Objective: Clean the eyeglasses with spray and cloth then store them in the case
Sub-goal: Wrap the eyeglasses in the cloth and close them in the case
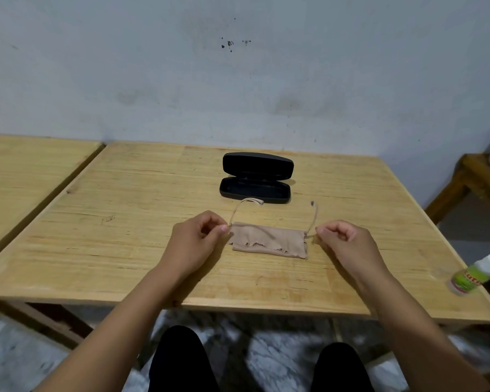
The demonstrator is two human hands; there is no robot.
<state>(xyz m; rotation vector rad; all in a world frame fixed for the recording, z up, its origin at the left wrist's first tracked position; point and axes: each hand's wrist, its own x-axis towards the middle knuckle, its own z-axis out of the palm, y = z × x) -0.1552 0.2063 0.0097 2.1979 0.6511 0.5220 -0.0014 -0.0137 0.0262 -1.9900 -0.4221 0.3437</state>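
Now | eyeglasses (313,219) between hands | left hand (194,239), right hand (348,244) each pinch a corner | above cloth (269,243)

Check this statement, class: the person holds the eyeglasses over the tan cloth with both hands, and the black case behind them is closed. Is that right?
Not quite. The head view shows the black case open, its lid raised. The rest stands: left hand and right hand hold the eyeglasses over the tan cloth.
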